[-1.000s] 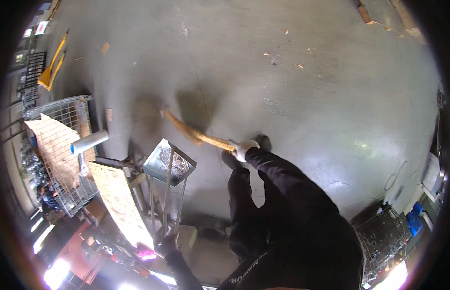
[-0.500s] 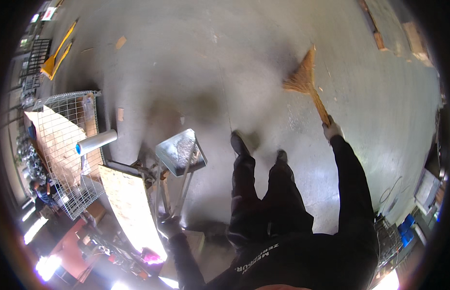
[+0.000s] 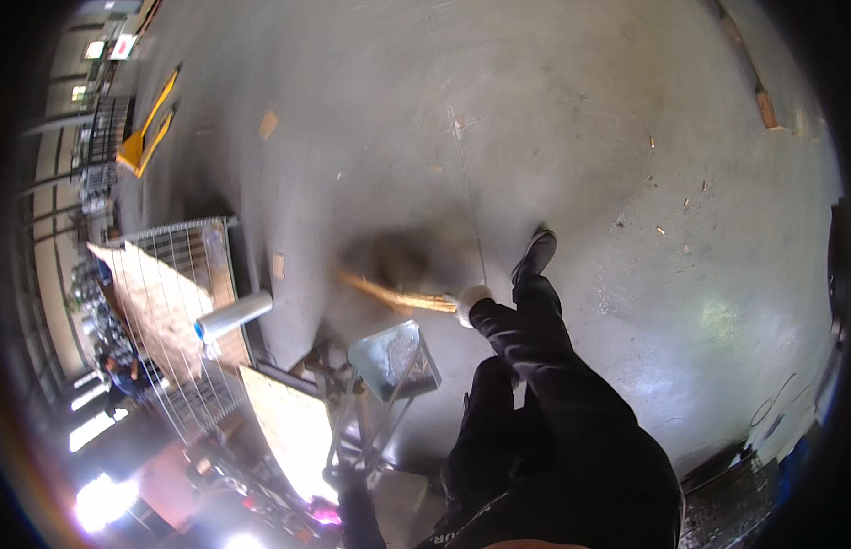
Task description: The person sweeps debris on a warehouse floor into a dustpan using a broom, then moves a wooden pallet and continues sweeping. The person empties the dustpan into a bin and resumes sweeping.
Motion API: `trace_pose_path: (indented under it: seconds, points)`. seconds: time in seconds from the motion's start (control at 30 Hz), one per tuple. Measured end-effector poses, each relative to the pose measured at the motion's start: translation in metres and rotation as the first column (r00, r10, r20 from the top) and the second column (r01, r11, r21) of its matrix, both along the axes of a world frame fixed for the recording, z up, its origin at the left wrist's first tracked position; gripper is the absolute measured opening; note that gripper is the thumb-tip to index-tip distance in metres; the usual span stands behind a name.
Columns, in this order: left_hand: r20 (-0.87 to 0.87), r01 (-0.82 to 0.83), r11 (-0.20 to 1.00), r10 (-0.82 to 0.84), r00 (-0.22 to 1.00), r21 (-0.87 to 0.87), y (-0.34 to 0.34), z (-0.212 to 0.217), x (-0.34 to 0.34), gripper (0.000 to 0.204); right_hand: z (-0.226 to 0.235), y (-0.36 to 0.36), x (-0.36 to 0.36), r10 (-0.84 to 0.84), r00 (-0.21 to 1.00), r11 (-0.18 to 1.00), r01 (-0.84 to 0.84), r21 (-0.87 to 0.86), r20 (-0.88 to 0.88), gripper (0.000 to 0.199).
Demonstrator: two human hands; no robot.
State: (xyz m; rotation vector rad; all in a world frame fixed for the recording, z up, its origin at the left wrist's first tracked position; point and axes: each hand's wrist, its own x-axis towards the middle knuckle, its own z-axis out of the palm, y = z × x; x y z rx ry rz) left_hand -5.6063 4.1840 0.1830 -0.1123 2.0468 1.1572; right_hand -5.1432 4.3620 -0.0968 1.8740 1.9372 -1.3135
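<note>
My right hand (image 3: 474, 305), in a pale glove, is closed around the handle of a straw broom (image 3: 412, 299). The broom points left across the floor, and its far end is smeared by motion and shadow. Just below it, a metal dustpan (image 3: 395, 359) with grey, light-speckled contents hangs from long, thin handle bars. My left hand (image 3: 346, 476), dark against dark, is at the upper end of those bars and appears wrapped around them; its fingers are hard to make out.
A wire mesh cage (image 3: 229, 366) with cardboard stands at left, a roll of clear film (image 3: 235, 316) at its edge. Nearer is a brightly lit panel (image 3: 288, 421). A yellow pallet jack (image 3: 144, 146) is farther off. Small scraps (image 3: 660, 231) dot the floor at right.
My right hand has swung the broom from the far right across to the left, near the dustpan. The dustpan and surroundings appear farther right and lower in view. My feet have shifted.
</note>
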Motion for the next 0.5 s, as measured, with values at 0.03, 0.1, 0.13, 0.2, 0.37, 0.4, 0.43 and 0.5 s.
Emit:
trace_pose_path:
  seconds: [0.03,0.1,0.13,0.2,0.37,0.4,0.43,0.5]
  points:
    - [-0.033,0.007,0.999,-0.008,0.999,-0.035,0.011,0.006,0.014,0.013,-0.012,0.024,0.014,-0.006,1.000,0.998,0.005,0.065,0.016,0.047]
    - [-0.051,-0.055,0.997,0.052,0.997,-0.046,0.043,0.015,0.038,0.023,-0.027,0.047,0.059,-0.020,1.000,0.999,0.021,-0.046,0.012,0.042]
    - [-0.122,-0.038,0.998,0.032,0.992,-0.048,0.056,0.013,0.054,0.025,-0.036,0.053,0.102,-0.053,0.999,0.983,0.050,-0.174,-0.013,0.041]
    - [-0.046,-0.059,0.990,0.053,0.997,-0.129,0.096,0.010,0.075,0.025,-0.039,0.034,0.197,-0.341,0.938,0.913,0.346,-0.214,0.062,0.043]
    - [-0.224,0.214,0.950,-0.264,0.938,-0.227,0.211,-0.016,0.129,0.026,0.012,-0.076,0.387,-0.782,0.587,0.597,0.802,-0.015,0.210,0.048]
    - [-0.162,0.165,0.971,-0.194,0.968,-0.175,0.229,-0.016,0.141,0.028,0.028,-0.100,0.407,-0.788,0.544,0.556,0.830,-0.047,0.289,0.055]
    - [-0.015,0.018,0.999,-0.018,1.000,-0.049,0.250,-0.017,0.153,0.030,0.043,-0.121,0.418,-0.828,0.454,0.468,0.883,-0.041,0.329,0.058]
    - [-0.011,0.078,0.997,-0.078,0.997,-0.025,0.296,-0.024,0.177,0.023,0.075,-0.154,0.426,-0.858,0.285,0.285,0.956,-0.067,0.426,0.059]
